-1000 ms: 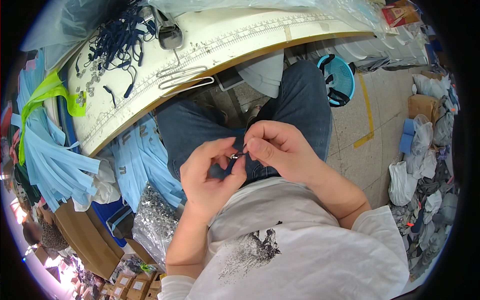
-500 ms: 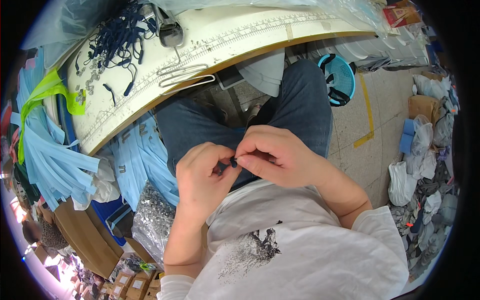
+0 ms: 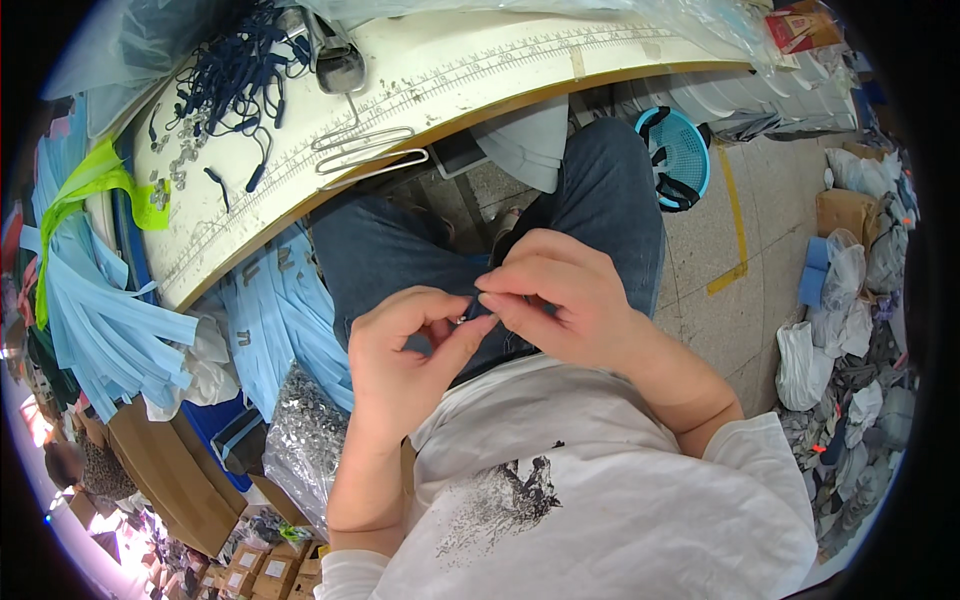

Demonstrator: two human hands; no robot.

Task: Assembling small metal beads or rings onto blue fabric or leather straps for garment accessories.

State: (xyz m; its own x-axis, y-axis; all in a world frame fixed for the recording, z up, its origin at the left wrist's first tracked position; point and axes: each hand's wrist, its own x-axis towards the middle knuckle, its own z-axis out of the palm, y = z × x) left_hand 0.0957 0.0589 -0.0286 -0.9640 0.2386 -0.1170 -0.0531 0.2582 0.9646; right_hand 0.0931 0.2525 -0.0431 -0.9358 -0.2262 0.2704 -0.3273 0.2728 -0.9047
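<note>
Above my lap, my left hand (image 3: 400,342) is closed in a pinch on a small shiny metal piece (image 3: 461,319), which looks like a zipper slider. Facing it, my right hand (image 3: 563,303) pinches thumb to forefinger on a dark blue cord zipper pull (image 3: 475,303). The fingers mostly hide both parts, so I cannot tell whether the cord passes through the metal. On the white table lie a tangled heap of dark blue cord pulls (image 3: 235,75) and a scatter of small silvery sliders (image 3: 180,150).
The curved white table (image 3: 440,60) has a printed ruler edge. A bent metal wire hook (image 3: 370,160) juts over it. Light blue zipper strips (image 3: 115,310) hang at left, above a clear bag of small metal parts (image 3: 305,440). A blue basket (image 3: 688,155) stands on the floor.
My right hand has lifted slightly and its fingertips have shifted. My left thumb has straightened outward, uncovering the shiny metal piece between the fingers.
</note>
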